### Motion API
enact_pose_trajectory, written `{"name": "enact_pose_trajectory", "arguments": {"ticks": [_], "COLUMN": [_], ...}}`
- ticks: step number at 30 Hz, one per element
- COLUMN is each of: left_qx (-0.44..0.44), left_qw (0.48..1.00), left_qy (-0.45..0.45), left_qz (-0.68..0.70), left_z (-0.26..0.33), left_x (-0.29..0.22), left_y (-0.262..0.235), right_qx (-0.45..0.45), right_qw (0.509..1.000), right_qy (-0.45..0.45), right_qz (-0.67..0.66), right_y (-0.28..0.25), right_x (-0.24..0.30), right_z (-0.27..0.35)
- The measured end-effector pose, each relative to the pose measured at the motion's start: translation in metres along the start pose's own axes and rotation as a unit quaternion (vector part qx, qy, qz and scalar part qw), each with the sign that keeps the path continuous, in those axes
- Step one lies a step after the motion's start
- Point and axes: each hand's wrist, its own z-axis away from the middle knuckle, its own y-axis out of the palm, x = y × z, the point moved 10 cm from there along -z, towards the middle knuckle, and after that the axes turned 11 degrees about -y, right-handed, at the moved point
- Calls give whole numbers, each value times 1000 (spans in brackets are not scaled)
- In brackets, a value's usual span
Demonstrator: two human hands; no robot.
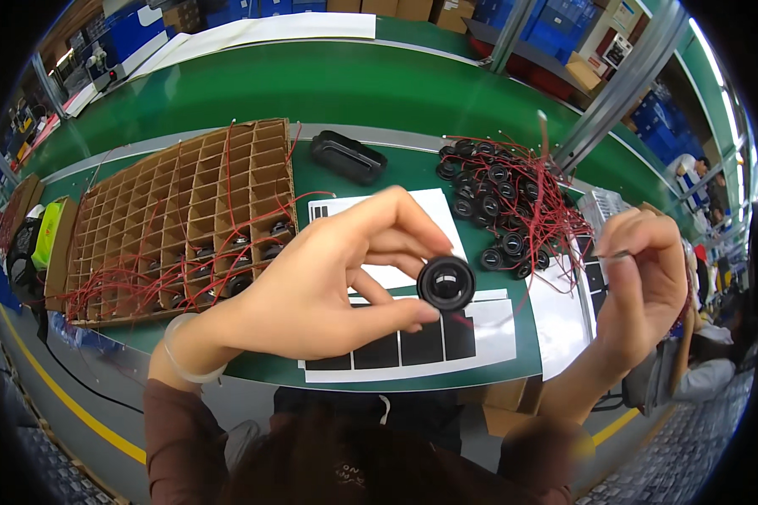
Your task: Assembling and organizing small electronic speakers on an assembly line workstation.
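Green tabletop (345, 84) on an assembly line, blue crates behind. Item one: small round black speaker (445, 283), pinched between thumb and fingertips of my left hand (328, 286), face towards me, raised over the near edge above a white sheet with black rectangles (413, 345). Item two: my right hand (644, 282), fingers closed on a thin dark strip, too small to identify, level with the speaker and well apart to its right. Item three: cardboard grid tray (168, 219) towards the left edge, red wires trailing. Item four: heap of wired speakers (505, 202) at the far right. Left hand is nearer.
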Motion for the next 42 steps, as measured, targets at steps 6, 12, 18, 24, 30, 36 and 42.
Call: {"name": "enact_pose_trajectory", "arguments": {"ticks": [6,12,18,24,30,36,42], "left_qx": [51,17,-13,-16,-39,-39,-38], "left_qw": [971,968,973,968,972,972,969], "left_qy": [-63,-102,-59,-88,-96,-82,-65], "left_qz": [226,228,224,235,209,215,236], "left_z": [-3,-3,-3,-10,-6,-6,-5], "left_x": [6,14,18,22,21,20,18], "left_y": [7,-1,-7,-6,-11,-15,-19], "right_qx": [189,136,119,93,176,180,155], "right_qw": [980,986,983,974,969,970,975], "right_qy": [50,84,112,138,123,108,113], "right_qz": [-39,-39,-81,-155,-121,-119,-108], "right_y": [66,73,85,57,82,89,87], "right_x": [0,-18,-28,-42,-36,-35,-35], "right_z": [0,6,12,18,9,3,2]}}
